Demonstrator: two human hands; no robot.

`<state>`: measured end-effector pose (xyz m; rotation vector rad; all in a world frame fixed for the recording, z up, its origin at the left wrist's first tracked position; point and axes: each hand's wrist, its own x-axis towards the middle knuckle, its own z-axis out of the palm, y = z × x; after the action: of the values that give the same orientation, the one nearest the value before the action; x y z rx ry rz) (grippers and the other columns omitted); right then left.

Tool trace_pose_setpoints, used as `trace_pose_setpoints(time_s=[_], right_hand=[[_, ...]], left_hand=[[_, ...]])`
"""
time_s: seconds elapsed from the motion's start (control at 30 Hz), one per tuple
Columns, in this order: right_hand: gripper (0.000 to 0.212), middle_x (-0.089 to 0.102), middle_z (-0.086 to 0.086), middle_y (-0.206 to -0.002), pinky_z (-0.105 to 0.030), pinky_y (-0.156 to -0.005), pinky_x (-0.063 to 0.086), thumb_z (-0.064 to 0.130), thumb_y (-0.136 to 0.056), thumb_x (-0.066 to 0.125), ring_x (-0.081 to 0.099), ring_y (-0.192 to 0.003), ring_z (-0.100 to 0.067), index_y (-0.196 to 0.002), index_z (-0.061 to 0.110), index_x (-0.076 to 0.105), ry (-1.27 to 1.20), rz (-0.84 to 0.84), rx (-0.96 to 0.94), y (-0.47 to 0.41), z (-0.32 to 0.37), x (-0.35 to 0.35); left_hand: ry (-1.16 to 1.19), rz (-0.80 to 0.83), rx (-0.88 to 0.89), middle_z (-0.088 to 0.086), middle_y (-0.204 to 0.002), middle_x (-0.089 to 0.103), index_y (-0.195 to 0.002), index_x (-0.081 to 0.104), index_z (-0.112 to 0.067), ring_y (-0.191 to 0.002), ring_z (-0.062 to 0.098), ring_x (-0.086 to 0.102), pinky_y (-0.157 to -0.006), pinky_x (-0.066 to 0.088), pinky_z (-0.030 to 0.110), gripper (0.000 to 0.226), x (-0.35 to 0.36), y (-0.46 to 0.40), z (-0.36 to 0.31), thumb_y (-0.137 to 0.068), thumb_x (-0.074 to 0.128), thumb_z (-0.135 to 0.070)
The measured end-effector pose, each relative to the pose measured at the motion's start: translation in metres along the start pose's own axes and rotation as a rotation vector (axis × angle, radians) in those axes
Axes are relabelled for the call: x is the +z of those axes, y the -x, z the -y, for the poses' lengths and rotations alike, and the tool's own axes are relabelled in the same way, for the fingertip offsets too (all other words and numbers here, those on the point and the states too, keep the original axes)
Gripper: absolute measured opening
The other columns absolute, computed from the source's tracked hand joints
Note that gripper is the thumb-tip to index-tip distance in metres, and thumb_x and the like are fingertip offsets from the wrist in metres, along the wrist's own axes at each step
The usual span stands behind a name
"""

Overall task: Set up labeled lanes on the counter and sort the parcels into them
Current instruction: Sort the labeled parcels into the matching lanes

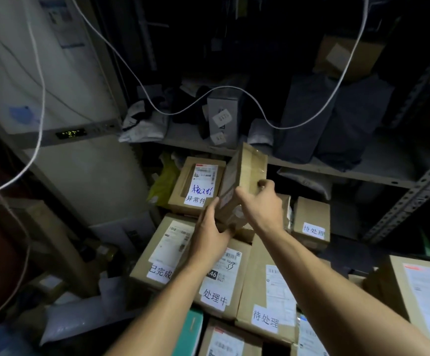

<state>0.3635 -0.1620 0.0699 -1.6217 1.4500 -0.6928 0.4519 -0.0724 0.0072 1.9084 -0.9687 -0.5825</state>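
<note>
Both hands hold a small brown taped parcel (244, 173), tilted up on end above the stack. My left hand (210, 232) grips its lower left edge. My right hand (262, 204) grips its right side, fingers curled over the edge. Below lie cardboard boxes with white handwritten labels: one marked 已完成 (157, 253), one marked 处理中 (224, 286), one marked 待处理 (265, 286), a small box marked 待处理 (311, 219), and a box marked 异常件 (195, 183) behind the held parcel.
A white appliance (62, 98) with a lit display stands at left. White cables (208, 93) hang across the view. A metal shelf (337, 168) behind carries grey bags and a grey box. Another large box (419, 291) sits at right.
</note>
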Motion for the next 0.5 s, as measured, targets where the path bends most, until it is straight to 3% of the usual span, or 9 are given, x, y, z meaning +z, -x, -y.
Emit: trace_pose_setpoints(time_s=[0.17, 0.27, 0.33, 0.43, 0.5], right_hand=[[0.075, 0.065, -0.003, -0.127, -0.039, -0.090, 0.054, 0.048, -0.079, 0.070, 0.064, -0.111, -0.025, -0.142, 0.022, 0.037, 0.074, -0.040, -0.178, 0.047, -0.012, -0.043], [0.082, 0.059, -0.004, -0.133, -0.037, -0.099, 0.048, 0.047, -0.080, 0.070, 0.055, -0.120, -0.022, -0.148, 0.019, 0.034, 0.135, -0.012, -0.326, 0.081, -0.034, -0.062], [0.079, 0.054, 0.000, -0.136, -0.032, -0.106, 0.042, 0.049, -0.085, 0.064, 0.047, -0.125, -0.015, -0.151, 0.021, 0.032, 0.111, 0.024, -0.379, 0.096, -0.053, -0.077], [0.054, 0.055, 0.008, -0.136, -0.018, -0.102, 0.042, 0.040, -0.098, 0.046, 0.052, -0.121, 0.003, -0.150, 0.030, 0.033, -0.122, 0.183, -0.344, 0.107, -0.069, -0.115], [0.037, 0.062, 0.009, -0.127, -0.015, -0.095, 0.047, 0.030, -0.102, 0.040, 0.059, -0.112, 0.008, -0.138, 0.034, 0.046, -0.308, 0.216, -0.293, 0.110, -0.079, -0.140]], left_hand=[[0.058, 0.002, 0.068, 0.001, -0.149, 0.046, -0.154, 0.008, -0.041, -0.130, 0.020, 0.051, -0.101, 0.044, 0.034, 0.108, 0.019, 0.028, -0.034, -0.074, 0.080, -0.038], [0.366, -0.054, 0.069, 0.002, -0.142, 0.055, -0.142, 0.023, -0.052, -0.120, 0.012, 0.061, -0.103, 0.048, 0.037, 0.086, 0.040, 0.054, -0.055, -0.072, 0.072, -0.047], [0.452, -0.051, 0.094, -0.007, -0.137, 0.059, -0.142, 0.029, -0.047, -0.117, 0.007, 0.062, -0.099, 0.050, 0.030, 0.092, 0.052, 0.071, -0.062, -0.066, 0.082, -0.044], [0.545, -0.045, 0.098, -0.028, -0.113, 0.067, -0.136, 0.043, -0.041, -0.105, -0.008, 0.064, -0.083, 0.050, 0.016, 0.085, 0.058, 0.096, -0.068, -0.061, 0.083, -0.046], [0.574, -0.058, 0.075, -0.020, -0.117, 0.065, -0.131, 0.048, -0.045, -0.109, -0.002, 0.062, -0.087, 0.052, 0.022, 0.081, 0.060, 0.112, -0.074, -0.057, 0.079, -0.056]])
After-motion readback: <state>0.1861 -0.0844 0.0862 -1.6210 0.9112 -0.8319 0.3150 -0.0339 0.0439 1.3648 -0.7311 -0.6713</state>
